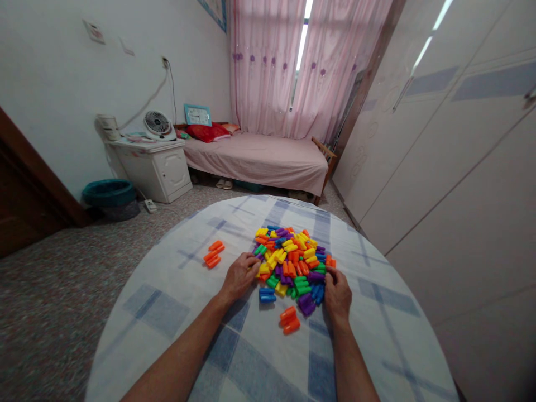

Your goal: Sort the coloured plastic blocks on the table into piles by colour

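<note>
A heap of small plastic blocks [288, 268], shaped like joined tubes in yellow, orange, green, blue and purple, lies on the table. At its left edge is my left hand [240, 277], fingers bent and close together beside a yellow block [263, 269]. My right hand [338, 294] rests against the right edge, its fingers curled in near purple and blue blocks. What either set of fingertips holds, if anything, is hidden. A blue block [267, 296] and orange blocks [290, 320] lie on the near side. More orange blocks [214, 254] sit apart at the left.
The round table wears a blue-and-white checked cloth [268, 363]. Beyond it stand a bed [259, 159], a white cabinet [167, 173] with a fan [158, 124], and a teal-rimmed bin [109, 194]. A pale wardrobe [439, 167] lines the right side.
</note>
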Action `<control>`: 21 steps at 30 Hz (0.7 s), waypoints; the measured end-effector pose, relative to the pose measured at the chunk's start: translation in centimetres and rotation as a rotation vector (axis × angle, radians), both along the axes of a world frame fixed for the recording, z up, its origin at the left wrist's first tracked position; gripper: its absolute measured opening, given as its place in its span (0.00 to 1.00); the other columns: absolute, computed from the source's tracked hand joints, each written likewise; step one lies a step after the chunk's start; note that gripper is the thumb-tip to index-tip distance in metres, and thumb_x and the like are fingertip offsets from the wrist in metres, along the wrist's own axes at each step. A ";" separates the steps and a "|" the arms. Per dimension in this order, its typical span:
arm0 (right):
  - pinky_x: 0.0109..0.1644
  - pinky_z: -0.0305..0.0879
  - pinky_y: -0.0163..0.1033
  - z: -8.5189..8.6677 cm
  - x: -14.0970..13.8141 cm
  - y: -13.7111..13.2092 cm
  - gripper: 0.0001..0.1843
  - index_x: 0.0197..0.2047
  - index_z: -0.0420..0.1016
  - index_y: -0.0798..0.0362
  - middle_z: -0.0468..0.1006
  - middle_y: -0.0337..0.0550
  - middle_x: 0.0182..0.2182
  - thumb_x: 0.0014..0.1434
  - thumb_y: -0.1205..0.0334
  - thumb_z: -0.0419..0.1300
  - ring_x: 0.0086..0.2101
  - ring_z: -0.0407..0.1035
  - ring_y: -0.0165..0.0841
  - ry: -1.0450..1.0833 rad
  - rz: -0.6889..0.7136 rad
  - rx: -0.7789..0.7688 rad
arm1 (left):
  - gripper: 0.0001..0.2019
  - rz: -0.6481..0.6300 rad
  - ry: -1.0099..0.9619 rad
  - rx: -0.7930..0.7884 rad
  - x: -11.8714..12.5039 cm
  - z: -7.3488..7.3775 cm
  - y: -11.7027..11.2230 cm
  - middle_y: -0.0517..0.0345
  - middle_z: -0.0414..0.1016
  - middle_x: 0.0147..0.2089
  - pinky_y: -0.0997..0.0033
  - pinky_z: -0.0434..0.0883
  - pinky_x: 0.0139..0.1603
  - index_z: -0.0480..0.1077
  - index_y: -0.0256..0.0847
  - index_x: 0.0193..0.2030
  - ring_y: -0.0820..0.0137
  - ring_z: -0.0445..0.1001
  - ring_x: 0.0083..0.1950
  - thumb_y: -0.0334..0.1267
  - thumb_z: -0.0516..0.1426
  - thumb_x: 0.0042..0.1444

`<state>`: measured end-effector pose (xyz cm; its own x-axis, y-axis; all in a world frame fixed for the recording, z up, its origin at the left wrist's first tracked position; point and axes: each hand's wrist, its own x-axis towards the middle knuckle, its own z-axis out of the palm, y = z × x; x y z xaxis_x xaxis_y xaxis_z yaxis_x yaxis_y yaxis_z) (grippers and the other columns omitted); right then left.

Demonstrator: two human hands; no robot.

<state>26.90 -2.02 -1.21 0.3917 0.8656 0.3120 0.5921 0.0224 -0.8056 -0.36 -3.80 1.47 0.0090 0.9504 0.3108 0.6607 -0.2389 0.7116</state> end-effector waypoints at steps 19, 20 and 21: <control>0.50 0.63 0.43 2.5 -3.8 -1.3 0.18 0.48 0.71 0.53 0.75 0.46 0.42 0.60 0.55 0.50 0.43 0.69 0.36 -0.005 0.214 0.306 | 0.17 -0.128 -0.850 -0.173 2.4 1.4 -0.3 0.57 0.74 0.39 0.70 0.73 0.39 0.68 0.38 0.43 0.71 0.74 0.38 0.39 0.62 0.45; 0.49 0.64 0.43 2.8 -4.2 -1.6 0.18 0.49 0.71 0.53 0.75 0.46 0.42 0.60 0.55 0.50 0.42 0.69 0.36 0.017 0.259 0.288 | 0.17 -0.141 -0.819 -0.186 2.7 1.3 -0.5 0.57 0.74 0.38 0.71 0.73 0.37 0.68 0.39 0.43 0.71 0.75 0.36 0.40 0.61 0.46; 0.49 0.65 0.43 3.1 -4.6 -1.8 0.19 0.50 0.71 0.53 0.76 0.45 0.41 0.60 0.55 0.50 0.42 0.70 0.36 0.040 0.304 0.273 | 0.16 -0.151 -0.786 -0.195 3.1 1.2 -0.7 0.57 0.74 0.37 0.71 0.73 0.35 0.68 0.39 0.43 0.71 0.74 0.35 0.40 0.61 0.46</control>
